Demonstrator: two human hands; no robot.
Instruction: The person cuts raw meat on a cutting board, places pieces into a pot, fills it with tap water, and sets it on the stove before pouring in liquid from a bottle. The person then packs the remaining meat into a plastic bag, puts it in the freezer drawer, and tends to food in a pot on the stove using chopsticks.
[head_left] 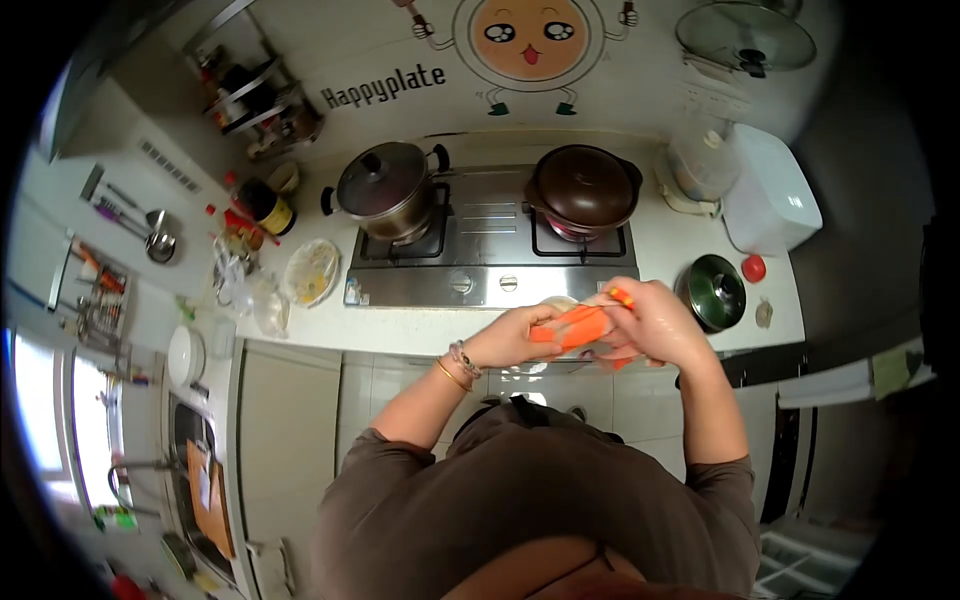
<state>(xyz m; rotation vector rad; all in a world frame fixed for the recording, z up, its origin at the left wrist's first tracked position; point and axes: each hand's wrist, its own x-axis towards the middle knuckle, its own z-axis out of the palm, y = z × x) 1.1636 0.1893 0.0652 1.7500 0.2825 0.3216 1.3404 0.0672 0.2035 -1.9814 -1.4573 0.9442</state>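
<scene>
An orange, partly see-through package (576, 328) is held between my two hands in front of the stove. My left hand (508, 338), with bracelets at the wrist, has its fingers wrapped round the package's left end. At the other end my right hand (650, 322) is closed on it, with a small red and yellow piece showing by the fingers. What exactly is inside the package cannot be made out. Behind my hands stands the gas stove (490, 285).
A lidded steel pot (385, 190) and a brown lidded pot (583, 187) sit on the burners. To the right are a green pot (712, 293), a red round item (753, 268) and a white container (770, 190). A plate (312, 272) and bottles stand left.
</scene>
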